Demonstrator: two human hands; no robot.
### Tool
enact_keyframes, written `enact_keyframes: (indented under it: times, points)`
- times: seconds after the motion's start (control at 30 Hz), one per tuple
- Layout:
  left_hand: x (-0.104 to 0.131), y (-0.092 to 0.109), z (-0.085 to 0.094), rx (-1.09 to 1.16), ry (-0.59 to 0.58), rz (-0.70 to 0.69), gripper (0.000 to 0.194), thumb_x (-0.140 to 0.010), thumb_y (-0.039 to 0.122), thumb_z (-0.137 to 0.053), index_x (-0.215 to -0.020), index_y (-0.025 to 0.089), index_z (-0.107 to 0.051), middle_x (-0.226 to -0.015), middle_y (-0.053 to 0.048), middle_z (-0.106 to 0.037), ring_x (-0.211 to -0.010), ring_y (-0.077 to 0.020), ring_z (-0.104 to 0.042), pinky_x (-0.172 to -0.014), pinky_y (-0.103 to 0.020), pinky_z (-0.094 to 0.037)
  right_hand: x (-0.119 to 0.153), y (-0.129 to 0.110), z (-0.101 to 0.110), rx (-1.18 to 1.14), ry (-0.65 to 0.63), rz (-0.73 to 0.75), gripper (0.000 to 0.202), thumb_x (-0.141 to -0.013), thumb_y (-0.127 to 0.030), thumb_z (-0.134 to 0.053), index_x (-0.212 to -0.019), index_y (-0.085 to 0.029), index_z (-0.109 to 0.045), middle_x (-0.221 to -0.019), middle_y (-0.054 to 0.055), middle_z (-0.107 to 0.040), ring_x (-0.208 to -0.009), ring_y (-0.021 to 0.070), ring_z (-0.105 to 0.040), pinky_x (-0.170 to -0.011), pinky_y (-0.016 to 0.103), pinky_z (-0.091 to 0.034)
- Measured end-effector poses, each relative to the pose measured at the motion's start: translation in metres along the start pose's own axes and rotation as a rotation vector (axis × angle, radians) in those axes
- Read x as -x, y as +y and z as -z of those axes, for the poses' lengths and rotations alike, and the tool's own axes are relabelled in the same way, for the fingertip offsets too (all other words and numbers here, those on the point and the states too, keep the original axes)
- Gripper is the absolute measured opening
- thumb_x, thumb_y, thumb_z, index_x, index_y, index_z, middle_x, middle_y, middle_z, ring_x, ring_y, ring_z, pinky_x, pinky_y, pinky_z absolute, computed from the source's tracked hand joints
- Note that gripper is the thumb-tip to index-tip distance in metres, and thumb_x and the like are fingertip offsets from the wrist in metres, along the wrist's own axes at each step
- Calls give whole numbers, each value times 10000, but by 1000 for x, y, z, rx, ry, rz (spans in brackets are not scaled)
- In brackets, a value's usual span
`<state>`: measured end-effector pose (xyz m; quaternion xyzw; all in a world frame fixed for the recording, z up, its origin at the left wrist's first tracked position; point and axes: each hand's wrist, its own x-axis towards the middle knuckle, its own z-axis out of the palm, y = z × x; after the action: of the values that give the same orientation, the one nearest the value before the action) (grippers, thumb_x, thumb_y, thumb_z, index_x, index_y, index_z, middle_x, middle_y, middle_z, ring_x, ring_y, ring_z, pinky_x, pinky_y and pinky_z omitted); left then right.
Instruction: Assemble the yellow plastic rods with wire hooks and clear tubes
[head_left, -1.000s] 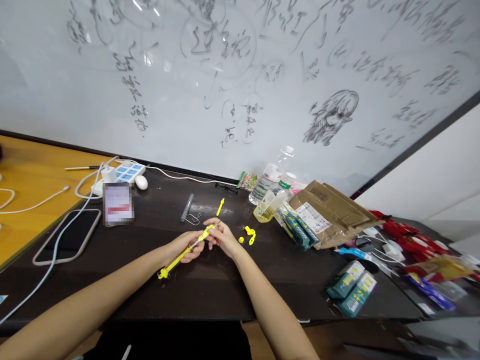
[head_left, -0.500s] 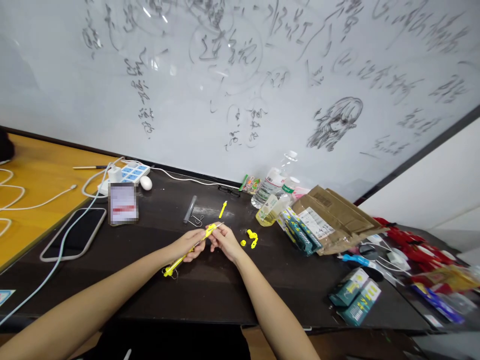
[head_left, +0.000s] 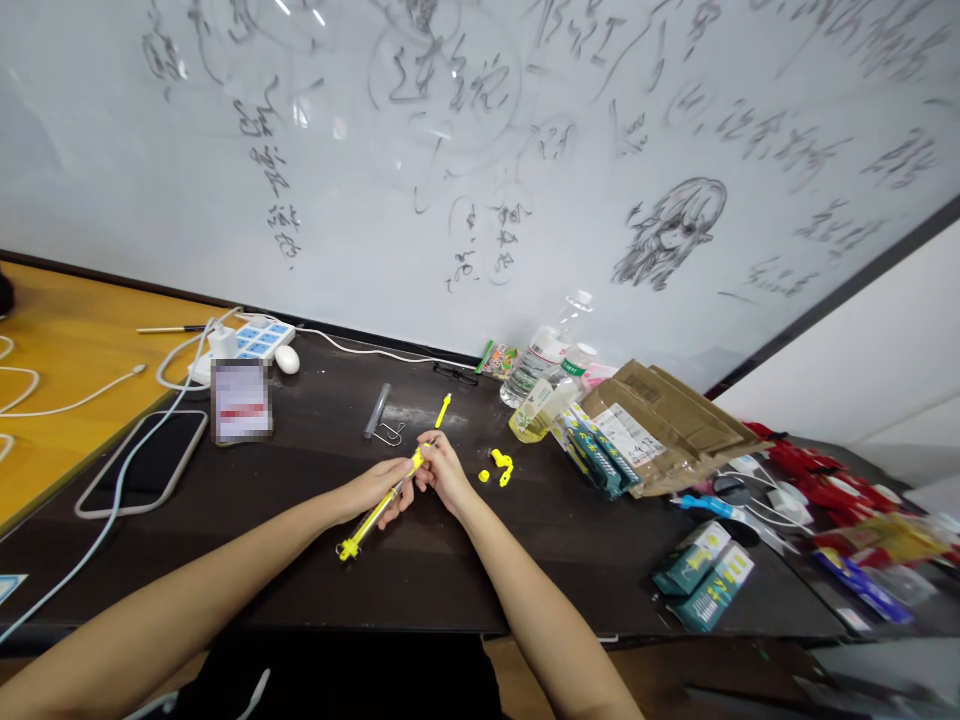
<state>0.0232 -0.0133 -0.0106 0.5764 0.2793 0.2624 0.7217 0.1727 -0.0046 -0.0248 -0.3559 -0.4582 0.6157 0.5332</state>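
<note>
A long yellow and clear rod [head_left: 370, 522] slants up to the right, its lower end free with a small metal ring. Around its upper part my left hand [head_left: 382, 490] is closed. My right hand [head_left: 442, 470] pinches the rod's upper tip, and its fingers hide that end. Behind my hands lie a clear tube [head_left: 377, 411], a bent metal hook [head_left: 391, 434] and a small yellow stick [head_left: 444, 410]. To the right of my right hand are a yellow curved part [head_left: 503, 468] and a small yellow cap [head_left: 484, 476].
Left on the dark table [head_left: 300, 590] are a phone [head_left: 142, 463], a power strip [head_left: 259, 341] and cables. Bottles [head_left: 532, 368], a cardboard package [head_left: 660, 425] and green boxes [head_left: 709, 585] stand right. A whiteboard [head_left: 360, 260] rises behind.
My right hand has moved in over the rod's upper tip, where a thin metal end showed before. The rod's lower end has shifted slightly right. The whole view has shifted a little.
</note>
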Motion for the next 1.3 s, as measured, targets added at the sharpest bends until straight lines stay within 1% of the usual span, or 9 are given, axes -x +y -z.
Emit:
enact_keyframes:
  times: [0.13,0.27,0.37,0.5,0.6,0.77,0.97,1.17,1.3]
  points:
    - [1,-1,0,24,-25,1,456,-838,586,-402,-941,150,-491,-481,50,-516,-288,-74,-429,-302,-164,-350,-4,-1,3,-22,48,69,194,-718,-280,-572,-836,-229,-427,-509,-115,-396,-340,36,-334,-330,130,-268]
    - [4,0,2,56,-113,97,488,-844,580,-401,-1052,147,-488,-527,22,-567,-356,-116,-535,-356,-188,-390,-7,-20,18,-100,228,181,171,-715,-281,-544,-834,-228,-433,-502,-121,-330,-353,33,-229,-342,135,-268]
    - [5,0,5,46,-201,146,469,-836,549,-458,-1089,155,-489,-609,-7,-611,-427,-130,-593,-405,-198,-424,-7,-35,28,-119,318,222,201,-709,-296,-553,-864,-231,-444,-496,-120,-304,-370,42,-235,-359,138,-273]
    - [6,2,7,-8,-290,172,456,-814,506,-532,-1115,165,-491,-681,-24,-640,-455,-116,-601,-457,-206,-443,-5,-41,32,-142,318,221,246,-681,-322,-576,-877,-229,-459,-496,-117,-329,-368,46,-258,-361,153,-303]
    - [5,3,6,-60,-265,146,443,-805,501,-546,-1092,166,-502,-664,-14,-635,-435,-101,-582,-440,-186,-411,-5,-37,28,-196,261,184,257,-692,-377,-564,-879,-221,-484,-506,-105,-348,-373,50,-282,-352,157,-308]
    - [-1,-5,9,-119,-184,82,429,-797,524,-539,-1025,162,-508,-608,11,-612,-384,-82,-537,-376,-158,-321,-7,-29,21,-161,169,119,307,-724,-485,-580,-786,-196,-496,-547,-77,-432,-358,37,-276,-292,151,-219]
    - [-6,-10,14,-115,-89,72,512,-785,496,-559,-1151,160,-438,-741,-32,-663,-412,-76,-536,-400,-178,-351,-9,-29,27,-135,306,209,413,-728,-508,-620,-617,-193,-378,-466,-104,-331,-333,19,-249,-290,138,-225]
    - [0,-4,12,-150,-116,-5,559,-785,371,-603,-1250,155,-382,-784,-59,-689,-595,-110,-599,-592,-243,-467,-8,-34,30,-124,354,226,390,-746,-520,-585,-656,-203,-376,-475,-101,-359,-337,30,-273,-294,143,-248]
    - [1,-2,9,-194,-44,-66,590,-776,345,-613,-1275,165,-354,-741,-38,-686,-626,-120,-611,-636,-259,-476,-10,-33,30,-125,360,239,393,-740,-509,-595,-648,-207,-361,-466,-105,-345,-333,31,-268,-294,148,-249]
